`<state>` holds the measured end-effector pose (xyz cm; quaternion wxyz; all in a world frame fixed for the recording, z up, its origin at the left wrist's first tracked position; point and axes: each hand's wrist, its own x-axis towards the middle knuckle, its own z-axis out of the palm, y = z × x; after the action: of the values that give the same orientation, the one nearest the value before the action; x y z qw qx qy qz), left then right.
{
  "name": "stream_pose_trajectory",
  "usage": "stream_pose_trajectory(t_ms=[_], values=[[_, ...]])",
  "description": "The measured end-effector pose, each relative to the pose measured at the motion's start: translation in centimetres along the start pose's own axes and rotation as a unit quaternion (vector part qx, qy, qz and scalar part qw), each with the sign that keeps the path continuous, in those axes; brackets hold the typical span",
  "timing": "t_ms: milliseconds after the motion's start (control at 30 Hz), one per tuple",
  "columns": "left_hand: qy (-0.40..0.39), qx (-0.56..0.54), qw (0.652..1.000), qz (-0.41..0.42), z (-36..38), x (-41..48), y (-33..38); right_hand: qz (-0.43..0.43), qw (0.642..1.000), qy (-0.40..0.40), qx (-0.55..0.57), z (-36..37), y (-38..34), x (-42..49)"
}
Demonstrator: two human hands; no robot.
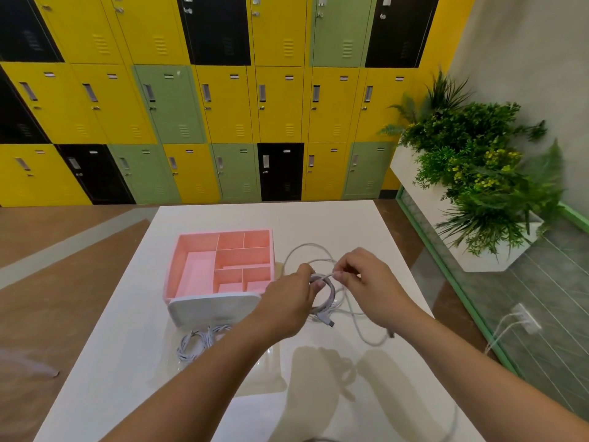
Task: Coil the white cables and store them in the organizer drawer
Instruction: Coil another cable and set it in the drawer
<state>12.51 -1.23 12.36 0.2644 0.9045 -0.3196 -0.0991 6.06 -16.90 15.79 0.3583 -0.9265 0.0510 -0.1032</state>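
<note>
Desk: the white desk (pixel 178 393) is carrying all the task's things, with the organizer drawer (pixel 196 247) sitting toward its far left part.
Coiled bundles: two small coiled bundles (pixel 194 344) of white cable are lying on the desk just on the near side of the organizer drawer, close to its white front and not yet inside.
Left hand: the left hand (pixel 288 298) is reaching in at the organizer drawer's near right corner, its grip curling round the gathered loops of the white cable (pixel 330 296).
Right hand: the right hand (pixel 369 282) is working just right of that. Its grip is narrow, with thumb and fingertip pinching a single strand at the top of the loops.
White cable: it is being held between both hands, right of the organizer drawer. A connector (pixel 330 323) is hanging below the loops, and loose length is trailing on the desk to the drawer's near right and arcing out at its far right.
Organizer drawer: pink and divided into compartments, it is standing open-topped, and no cable is showing in any compartment.
Step in hand: winding this cable seems to be partway done, judging by the slack lying out.
Next move: it is probably calling for drawing the slack round the loops, then carrying the coil left into a compartment.
Beyond: lockers (pixel 223 122) are standing behind the organizer drawer, and plants (pixel 471 154) far to its right.
</note>
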Motion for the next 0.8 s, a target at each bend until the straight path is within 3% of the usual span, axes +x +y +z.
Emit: stream_pose_trajectory(t_ms=[133, 267, 367, 567, 800], values=[[0.020, 0.002, 0.999, 0.044, -0.5, -0.1, 0.4, -0.043, 0.998, 0.055, -0.002, -0.1, 0.5, 0.4], [0.035, 0.040, 0.997, 0.057, -0.9, -0.2, 0.0, -0.134, 0.973, 0.107, -0.152, -0.5, 1.3, 0.6], [0.045, 0.035, 0.997, 0.051, -1.0, -0.2, 0.1, -0.170, 0.958, 0.115, -0.202, -0.8, 1.5, 0.4], [0.078, -0.062, 0.994, 0.046, -0.9, -0.2, 0.8, -0.059, 0.995, 0.063, -0.040, -0.9, 1.0, 0.4], [0.154, -0.170, 0.973, 0.013, -0.2, -0.2, 1.7, 0.005, 0.992, 0.108, 0.067, 0.6, -0.3, -0.6]])
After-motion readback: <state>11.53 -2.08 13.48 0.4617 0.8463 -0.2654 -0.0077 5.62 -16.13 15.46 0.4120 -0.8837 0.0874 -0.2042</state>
